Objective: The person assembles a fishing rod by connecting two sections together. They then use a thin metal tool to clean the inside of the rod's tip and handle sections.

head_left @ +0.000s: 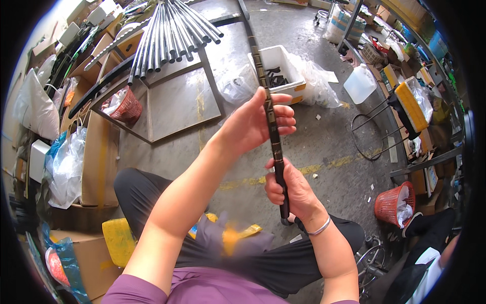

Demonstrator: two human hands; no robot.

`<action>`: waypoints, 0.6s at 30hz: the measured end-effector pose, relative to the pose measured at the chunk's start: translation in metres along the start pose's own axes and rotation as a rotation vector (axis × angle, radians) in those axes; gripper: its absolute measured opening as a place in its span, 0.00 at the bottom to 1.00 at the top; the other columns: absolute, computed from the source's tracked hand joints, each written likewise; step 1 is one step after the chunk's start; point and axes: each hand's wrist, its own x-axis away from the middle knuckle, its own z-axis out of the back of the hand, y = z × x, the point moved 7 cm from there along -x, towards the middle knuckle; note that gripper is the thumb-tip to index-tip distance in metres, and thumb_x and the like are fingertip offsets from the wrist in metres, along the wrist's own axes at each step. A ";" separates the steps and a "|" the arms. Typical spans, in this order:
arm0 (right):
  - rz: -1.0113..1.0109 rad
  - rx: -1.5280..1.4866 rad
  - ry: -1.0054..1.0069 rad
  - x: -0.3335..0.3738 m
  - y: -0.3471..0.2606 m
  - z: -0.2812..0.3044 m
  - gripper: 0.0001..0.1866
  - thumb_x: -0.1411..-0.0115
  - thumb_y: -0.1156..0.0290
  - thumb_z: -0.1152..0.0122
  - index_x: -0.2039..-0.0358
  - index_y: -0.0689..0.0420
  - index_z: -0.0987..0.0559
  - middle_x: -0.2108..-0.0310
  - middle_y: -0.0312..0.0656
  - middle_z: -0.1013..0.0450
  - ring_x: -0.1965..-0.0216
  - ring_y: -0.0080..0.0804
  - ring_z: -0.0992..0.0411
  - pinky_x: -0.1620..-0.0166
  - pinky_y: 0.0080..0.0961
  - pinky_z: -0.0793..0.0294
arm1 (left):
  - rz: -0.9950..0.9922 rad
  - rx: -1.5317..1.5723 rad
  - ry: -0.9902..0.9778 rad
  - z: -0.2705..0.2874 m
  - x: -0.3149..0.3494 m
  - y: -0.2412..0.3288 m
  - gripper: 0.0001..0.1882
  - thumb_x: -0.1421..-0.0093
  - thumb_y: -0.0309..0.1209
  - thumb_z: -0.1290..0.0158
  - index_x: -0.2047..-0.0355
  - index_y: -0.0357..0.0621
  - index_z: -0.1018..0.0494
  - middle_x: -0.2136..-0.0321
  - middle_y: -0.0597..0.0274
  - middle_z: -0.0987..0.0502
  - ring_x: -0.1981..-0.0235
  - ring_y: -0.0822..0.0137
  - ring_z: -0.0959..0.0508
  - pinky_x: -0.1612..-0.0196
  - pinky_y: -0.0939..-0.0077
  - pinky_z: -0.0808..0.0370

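A long black fishing rod [271, 119] with gold bands and markings runs up and slightly left in front of me; its far end leaves the top of the view. My right hand [295, 190] is wrapped round the lower part, just above the dark butt end. Higher up, my left hand [258, 121] holds the rod loosely, thumb along one side and fingers reaching past the other, partly curled. A silver bracelet [320, 226] circles my right wrist. Below, a grey cloth with yellow parts [223, 238] lies across my lap, partly blurred.
Several dark tubes [167, 40] fan out over a metal frame [187, 104] at left. Ahead stands a white foam box [291, 66] with dark pieces. At right are a white jug [360, 83], a yellow-topped stool [411, 107] and a red basket [392, 205]. Another person's leg [430, 223] shows lower right.
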 end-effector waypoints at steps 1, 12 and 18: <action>-0.075 0.051 -0.017 0.002 0.007 -0.001 0.15 0.35 0.55 0.51 0.58 0.53 0.32 0.82 0.27 0.44 0.82 0.15 0.46 0.79 0.14 0.46 | 0.031 0.041 0.032 -0.007 -0.004 -0.004 0.34 0.36 0.53 0.60 0.44 0.33 0.40 0.72 0.62 0.27 0.68 0.68 0.26 0.61 0.73 0.27; -0.102 0.832 0.391 -0.020 0.020 0.028 0.24 0.41 0.66 0.44 0.90 0.54 0.42 0.90 0.25 0.46 0.86 0.13 0.49 0.82 0.21 0.49 | -0.035 -0.185 0.278 -0.011 0.019 -0.021 0.12 0.35 0.38 0.56 0.68 0.41 0.34 0.92 0.76 0.51 0.93 0.80 0.52 0.89 0.81 0.54; 0.140 0.911 0.475 -0.037 0.030 0.048 0.19 0.45 0.66 0.46 0.84 0.69 0.34 0.89 0.41 0.43 0.82 0.22 0.46 0.78 0.32 0.40 | -0.143 -0.297 0.647 0.016 0.028 -0.022 0.07 0.37 0.30 0.56 0.74 0.45 0.35 0.92 0.76 0.50 0.92 0.80 0.51 0.89 0.81 0.54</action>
